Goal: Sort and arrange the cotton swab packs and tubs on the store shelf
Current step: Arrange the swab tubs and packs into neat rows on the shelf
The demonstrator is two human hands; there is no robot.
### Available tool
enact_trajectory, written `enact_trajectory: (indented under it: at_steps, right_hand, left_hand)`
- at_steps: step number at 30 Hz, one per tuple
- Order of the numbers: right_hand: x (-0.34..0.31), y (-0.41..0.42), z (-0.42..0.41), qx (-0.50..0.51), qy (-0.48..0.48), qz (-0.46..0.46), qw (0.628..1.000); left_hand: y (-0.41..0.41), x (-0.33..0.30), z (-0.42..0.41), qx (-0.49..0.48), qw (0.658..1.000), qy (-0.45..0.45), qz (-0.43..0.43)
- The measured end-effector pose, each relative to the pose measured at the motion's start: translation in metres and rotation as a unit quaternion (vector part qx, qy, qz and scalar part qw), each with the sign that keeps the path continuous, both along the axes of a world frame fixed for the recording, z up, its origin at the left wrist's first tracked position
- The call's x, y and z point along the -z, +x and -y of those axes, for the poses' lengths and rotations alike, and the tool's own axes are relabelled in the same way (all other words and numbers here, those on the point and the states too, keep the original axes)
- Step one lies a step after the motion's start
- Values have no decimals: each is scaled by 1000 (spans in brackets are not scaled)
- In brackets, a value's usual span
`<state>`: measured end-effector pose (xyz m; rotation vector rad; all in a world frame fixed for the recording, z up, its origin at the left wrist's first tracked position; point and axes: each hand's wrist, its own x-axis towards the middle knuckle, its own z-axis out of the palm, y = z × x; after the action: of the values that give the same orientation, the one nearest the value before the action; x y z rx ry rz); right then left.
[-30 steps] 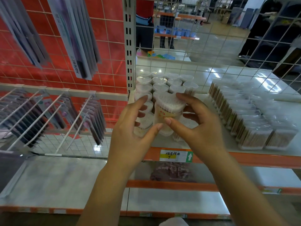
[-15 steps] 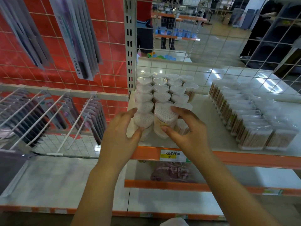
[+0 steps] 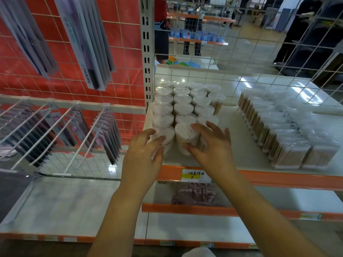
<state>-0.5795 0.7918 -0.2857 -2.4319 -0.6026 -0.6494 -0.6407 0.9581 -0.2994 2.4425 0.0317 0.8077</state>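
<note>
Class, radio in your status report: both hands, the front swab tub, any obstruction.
Left hand open, fingers against front-left tub. Right hand open, fingers beside front middle tub, which stands on shelf. Nothing in the way.

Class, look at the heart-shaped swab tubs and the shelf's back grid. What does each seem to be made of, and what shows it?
Swab tubs: probably clear, glossy plastic; the white swab tips show through the lids and walls.
Back grid: likely metal wire with a white coating; thin straight bars cross in squares, and the store behind shows through.
</note>
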Motion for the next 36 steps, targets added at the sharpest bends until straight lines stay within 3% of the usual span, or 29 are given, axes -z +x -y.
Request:
enact_trajectory:
  at_steps: [5,21,29,36]
  right_hand:
    - [-4,0,3,17,-57,-70,996]
    - [4,1,2,39,-120,-80,989]
    - [12,3,0,57,-82,-29,995]
    - [10,2,-2,55,-72,-46,995]
  left_hand:
    - [1,-1,1,1,1000,-3,-3]
    - [-2,-2,1,18,1000,-10,-22]
    - [-4,-3,4,11,999,1,-36]
    - [-3,-4,9,-13,999,23,-22]
